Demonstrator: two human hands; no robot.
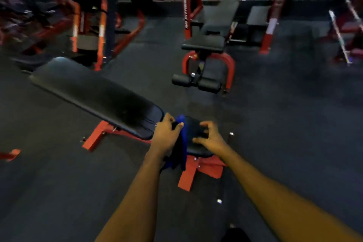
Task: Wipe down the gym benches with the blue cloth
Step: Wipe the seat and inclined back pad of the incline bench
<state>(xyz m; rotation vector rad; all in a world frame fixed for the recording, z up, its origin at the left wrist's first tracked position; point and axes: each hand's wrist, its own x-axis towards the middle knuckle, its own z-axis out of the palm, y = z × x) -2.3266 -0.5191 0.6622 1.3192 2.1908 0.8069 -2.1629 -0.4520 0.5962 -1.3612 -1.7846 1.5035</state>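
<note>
The left hand pinches the cloth between thumb and fingers. The blue fabric hangs below the grip, over the near edge of the seat. Just right of it, the right hand is over the seat, its fingers spread and half bent, holding nothing. The backrest runs off to the left, and another bench stands beyond.
</note>
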